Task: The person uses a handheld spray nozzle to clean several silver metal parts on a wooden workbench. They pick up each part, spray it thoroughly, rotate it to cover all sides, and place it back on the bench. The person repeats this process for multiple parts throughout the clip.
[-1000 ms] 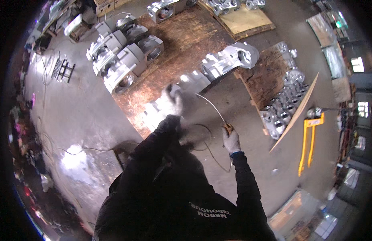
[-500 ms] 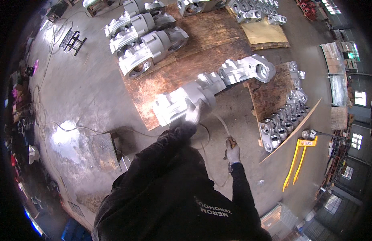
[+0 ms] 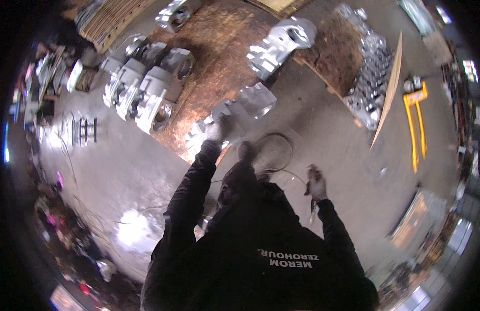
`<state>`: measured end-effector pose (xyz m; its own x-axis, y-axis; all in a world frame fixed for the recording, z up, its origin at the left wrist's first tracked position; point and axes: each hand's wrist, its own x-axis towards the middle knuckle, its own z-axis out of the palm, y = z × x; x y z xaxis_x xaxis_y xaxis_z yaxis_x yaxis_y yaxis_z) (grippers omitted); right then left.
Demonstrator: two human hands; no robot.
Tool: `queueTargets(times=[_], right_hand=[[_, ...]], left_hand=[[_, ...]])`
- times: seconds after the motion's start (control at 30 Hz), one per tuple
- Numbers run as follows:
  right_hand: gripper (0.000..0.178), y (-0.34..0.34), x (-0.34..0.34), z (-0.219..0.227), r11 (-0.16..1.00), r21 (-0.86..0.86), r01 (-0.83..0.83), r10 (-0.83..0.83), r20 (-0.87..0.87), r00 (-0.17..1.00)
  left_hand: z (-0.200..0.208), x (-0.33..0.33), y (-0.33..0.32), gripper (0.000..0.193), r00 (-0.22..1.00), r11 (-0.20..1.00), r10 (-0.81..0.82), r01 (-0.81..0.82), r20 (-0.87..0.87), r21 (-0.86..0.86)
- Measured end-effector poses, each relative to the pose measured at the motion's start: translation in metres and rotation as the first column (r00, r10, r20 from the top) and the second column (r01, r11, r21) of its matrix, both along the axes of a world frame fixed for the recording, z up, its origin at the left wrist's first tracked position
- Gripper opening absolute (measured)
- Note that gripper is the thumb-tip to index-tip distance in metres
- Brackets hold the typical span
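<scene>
My left hand (image 3: 215, 131), in a pale glove, rests against a large silver metal casting (image 3: 235, 115) at the near edge of a worn wooden board (image 3: 211, 67). Blur hides its fingers. Off to the right, clear of the casting, my right hand (image 3: 318, 187) is closed round a dark hand tool (image 3: 313, 170), whose exact kind I cannot make out. A thin hose (image 3: 291, 172) leads from near that hand toward my feet and loops on the floor. Beyond the near casting, a second silver casting (image 3: 273, 49) lies at the board's right edge.
Several big castings (image 3: 141, 93) stand in a group on the board's left side. On the right, a row of smaller castings (image 3: 372, 72) sits on another wooden board (image 3: 328, 57), beside an upright thin panel (image 3: 390, 93). Yellow forks (image 3: 417, 129) lie farther right.
The view has turned and shifted. My left hand has slid along the near casting, which now appears apart from the second one. My right hand is farther from the casting, still closed on the tool.
</scene>
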<state>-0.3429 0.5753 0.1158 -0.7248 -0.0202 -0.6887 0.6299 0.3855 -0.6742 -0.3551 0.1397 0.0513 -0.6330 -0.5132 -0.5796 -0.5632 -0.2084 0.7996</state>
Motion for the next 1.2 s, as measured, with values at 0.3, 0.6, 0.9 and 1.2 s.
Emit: queueTargets(times=[0.3, 0.6, 0.9, 1.2], right_hand=[[0.034, 0.039, 0.041, -0.003, 0.977, -0.209, 0.03, 0.012, 0.196, 0.981], [0.045, 0.021, 0.054, -0.05, 0.981, -0.116, -0.153, 0.155, 0.01, 0.988], [0.034, -0.044, 0.092, -0.069, 0.956, -0.26, -0.138, 0.1, -0.153, 0.983], [0.032, -0.1, 0.12, -0.152, 0.828, -0.539, 0.157, -0.17, 0.027, 0.985]], left_hand=[[-0.068, 0.077, -0.078, 0.028, 0.831, 0.709, -0.556, 0.459, -0.024, -0.536], [0.022, 0.021, -0.019, 0.116, 0.587, 0.252, -0.712, 0.726, 0.385, -0.64], [0.063, 0.015, 0.012, 0.134, 0.014, -0.469, -0.136, 0.88, 0.991, -0.077], [0.054, 0.016, 0.005, 0.136, -0.003, -0.489, -0.106, 0.871, 0.994, -0.05]])
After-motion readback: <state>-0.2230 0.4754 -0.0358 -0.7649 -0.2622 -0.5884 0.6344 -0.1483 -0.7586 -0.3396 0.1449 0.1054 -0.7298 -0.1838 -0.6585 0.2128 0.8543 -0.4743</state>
